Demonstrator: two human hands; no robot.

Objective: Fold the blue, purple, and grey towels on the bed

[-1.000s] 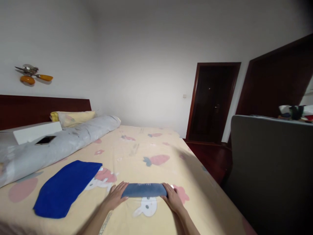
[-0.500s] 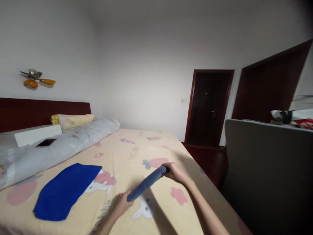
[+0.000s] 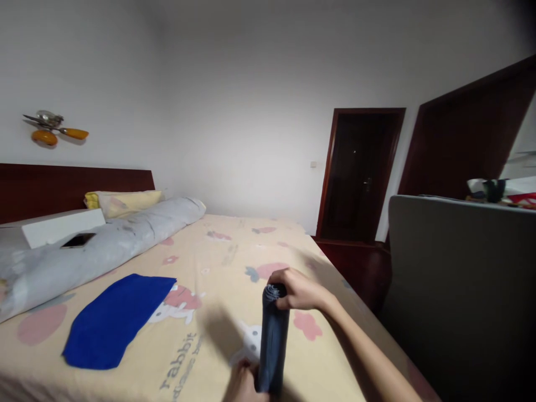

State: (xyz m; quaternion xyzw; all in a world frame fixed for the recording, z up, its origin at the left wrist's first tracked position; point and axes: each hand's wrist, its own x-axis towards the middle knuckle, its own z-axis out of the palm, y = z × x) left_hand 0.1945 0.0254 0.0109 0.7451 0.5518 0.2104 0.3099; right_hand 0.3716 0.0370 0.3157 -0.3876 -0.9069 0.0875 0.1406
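Note:
A dark blue-grey rolled cloth [image 3: 274,343] stands nearly upright above the bed, its spiral end facing up. Around that top end, my right hand [image 3: 298,289] is closed, thumb in front. My left hand [image 3: 245,382] grips the lower end at the bottom edge of the view; part of it is cut off. To the left, a bright blue cloth [image 3: 119,321] lies spread on the patterned bedsheet [image 3: 226,268], touched by neither hand.
A long grey roll [image 3: 138,229] crosses the left of the bed, with a phone [image 3: 79,240] on it. Behind are a white box [image 3: 62,226], a yellow pillow [image 3: 129,203] and the headboard [image 3: 75,187]. A grey panel [image 3: 460,279] rises at the right.
The rolled cloth has swung from a slant to nearly upright, its end now facing the camera. My left hand has moved right and down, still holding it. The view has shifted slightly.

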